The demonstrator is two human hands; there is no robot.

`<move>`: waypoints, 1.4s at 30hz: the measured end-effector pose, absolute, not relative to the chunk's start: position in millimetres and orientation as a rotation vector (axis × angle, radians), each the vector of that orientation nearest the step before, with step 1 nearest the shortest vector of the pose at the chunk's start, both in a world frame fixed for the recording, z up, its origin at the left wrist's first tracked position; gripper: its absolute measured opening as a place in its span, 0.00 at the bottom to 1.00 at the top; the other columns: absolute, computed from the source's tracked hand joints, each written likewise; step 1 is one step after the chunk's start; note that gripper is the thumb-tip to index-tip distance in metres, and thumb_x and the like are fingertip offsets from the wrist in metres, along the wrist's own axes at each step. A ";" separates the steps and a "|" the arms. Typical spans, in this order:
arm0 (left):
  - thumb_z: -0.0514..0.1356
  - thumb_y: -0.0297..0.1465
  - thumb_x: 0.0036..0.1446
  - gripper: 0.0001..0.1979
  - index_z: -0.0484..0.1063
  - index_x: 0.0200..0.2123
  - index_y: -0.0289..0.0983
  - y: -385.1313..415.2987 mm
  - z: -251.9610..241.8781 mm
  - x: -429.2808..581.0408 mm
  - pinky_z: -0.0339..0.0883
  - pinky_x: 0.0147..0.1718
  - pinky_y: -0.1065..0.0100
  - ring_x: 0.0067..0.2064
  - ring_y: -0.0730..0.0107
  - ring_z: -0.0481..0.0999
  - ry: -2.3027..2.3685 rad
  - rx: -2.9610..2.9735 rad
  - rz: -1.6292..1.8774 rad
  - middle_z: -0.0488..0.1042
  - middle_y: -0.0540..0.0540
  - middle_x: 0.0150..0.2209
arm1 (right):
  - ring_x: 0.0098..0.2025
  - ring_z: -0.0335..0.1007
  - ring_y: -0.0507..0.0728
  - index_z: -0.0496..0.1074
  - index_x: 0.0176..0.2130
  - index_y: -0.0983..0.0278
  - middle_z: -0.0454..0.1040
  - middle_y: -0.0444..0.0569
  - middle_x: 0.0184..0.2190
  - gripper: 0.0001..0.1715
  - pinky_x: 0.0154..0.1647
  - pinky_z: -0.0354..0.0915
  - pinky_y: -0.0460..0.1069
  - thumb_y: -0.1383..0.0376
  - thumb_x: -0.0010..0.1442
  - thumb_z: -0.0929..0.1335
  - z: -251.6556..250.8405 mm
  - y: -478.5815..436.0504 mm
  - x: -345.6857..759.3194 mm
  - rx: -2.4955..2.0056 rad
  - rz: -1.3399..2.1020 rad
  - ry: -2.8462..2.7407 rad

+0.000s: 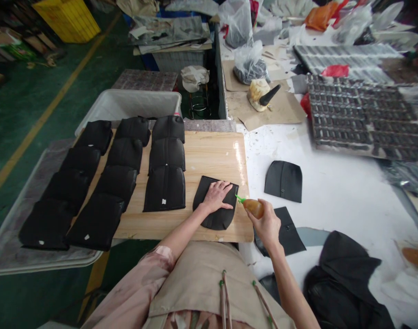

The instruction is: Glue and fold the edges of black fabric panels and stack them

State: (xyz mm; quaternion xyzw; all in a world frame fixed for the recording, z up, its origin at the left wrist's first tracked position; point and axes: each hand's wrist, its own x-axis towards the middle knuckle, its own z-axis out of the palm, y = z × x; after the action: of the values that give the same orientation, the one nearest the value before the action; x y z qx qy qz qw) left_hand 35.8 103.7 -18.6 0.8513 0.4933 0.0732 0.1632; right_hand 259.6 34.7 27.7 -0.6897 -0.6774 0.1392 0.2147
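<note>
My left hand [217, 195] lies flat with fingers spread on a black leather-like piece [212, 219], pressing it against the wooden board [216, 155]. In my right hand [268, 225] is a squeeze bottle [254, 208] of amber liquid, its green nozzle tip at the right edge of the black piece. Under and beside my right forearm another black piece [288, 232] with a small round fitting lies on the white table. Farther up the table rests a similar black piece [283, 182] with a centre strip.
Three overlapping rows of black pieces [166, 153] cover the board's left side. Behind stands a grey plastic bin [133, 98]. A black mould-like tray [367, 119] and a pot with a dark handle [259, 95] sit on the white table. A black heap [346, 274] lies at lower right.
</note>
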 end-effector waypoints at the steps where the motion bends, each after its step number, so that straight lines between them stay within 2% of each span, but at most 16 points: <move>1: 0.69 0.51 0.46 0.43 0.60 0.61 0.39 103.6 -18.2 35.8 0.56 0.58 0.54 0.60 0.52 0.61 1.407 2.428 0.207 0.63 0.39 0.61 | 0.40 0.74 0.63 0.66 0.52 0.63 0.74 0.53 0.44 0.28 0.32 0.64 0.51 0.46 0.61 0.64 27.9 33.2 259.7 -1.912 0.387 -1.874; 18: 0.68 0.50 0.48 0.44 0.58 0.63 0.41 104.2 -15.5 34.9 0.56 0.58 0.52 0.61 0.50 0.60 1.389 2.414 0.186 0.62 0.39 0.62 | 0.42 0.74 0.63 0.68 0.51 0.62 0.75 0.54 0.45 0.32 0.33 0.66 0.51 0.42 0.59 0.65 27.5 2.6 256.7 -1.948 0.468 -1.757; 23: 0.68 0.47 0.50 0.40 0.60 0.62 0.40 108.3 -13.3 30.9 0.56 0.59 0.52 0.62 0.51 0.60 1.360 2.372 0.181 0.62 0.39 0.63 | 0.39 0.74 0.62 0.68 0.50 0.62 0.75 0.53 0.44 0.33 0.31 0.65 0.51 0.40 0.58 0.65 27.1 -2.3 257.2 -1.962 0.462 -1.746; 28: 0.68 0.38 0.53 0.29 0.67 0.57 0.40 96.8 -4.6 22.8 0.53 0.63 0.52 0.66 0.54 0.57 1.278 2.353 0.219 0.62 0.40 0.63 | 0.41 0.74 0.62 0.68 0.50 0.62 0.75 0.53 0.44 0.33 0.33 0.66 0.51 0.40 0.58 0.65 26.9 -4.1 257.5 -1.948 0.479 -1.719; 31: 0.68 0.42 0.53 0.22 0.72 0.49 0.42 76.6 -0.2 20.1 0.55 0.62 0.53 0.62 0.56 0.62 1.156 2.318 0.248 0.68 0.43 0.56 | 0.41 0.74 0.63 0.68 0.51 0.62 0.75 0.53 0.44 0.32 0.34 0.67 0.52 0.42 0.58 0.66 26.7 -6.1 257.3 -1.934 0.490 -1.714; 34: 0.70 0.45 0.47 0.23 0.72 0.43 0.41 57.6 0.3 18.7 0.58 0.60 0.54 0.59 0.56 0.65 1.070 2.288 0.220 0.70 0.42 0.52 | 0.42 0.74 0.63 0.68 0.51 0.62 0.75 0.53 0.45 0.32 0.35 0.67 0.52 0.43 0.58 0.66 26.7 -9.5 257.1 -1.928 0.498 -1.714; 36: 0.72 0.44 0.44 0.23 0.72 0.41 0.40 49.9 -0.6 18.0 0.57 0.60 0.54 0.60 0.55 0.64 1.062 2.307 0.208 0.69 0.41 0.53 | 0.43 0.74 0.62 0.67 0.51 0.62 0.75 0.53 0.46 0.31 0.36 0.67 0.52 0.44 0.58 0.66 27.2 -12.2 257.0 -1.926 0.507 -1.716; 42: 0.73 0.40 0.44 0.21 0.71 0.39 0.40 46.7 -2.0 16.2 0.55 0.61 0.54 0.61 0.55 0.63 1.086 2.328 0.205 0.69 0.42 0.52 | 0.44 0.74 0.62 0.67 0.51 0.61 0.75 0.51 0.45 0.30 0.37 0.67 0.51 0.45 0.59 0.67 31.5 -20.4 257.1 -1.949 0.526 -1.714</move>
State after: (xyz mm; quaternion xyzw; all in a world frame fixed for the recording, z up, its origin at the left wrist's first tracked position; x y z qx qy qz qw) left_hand 16.2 46.7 -2.0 0.8676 0.4049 0.0765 0.2785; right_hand 257.1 -20.4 31.5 -0.7137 -0.6276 0.1927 0.2442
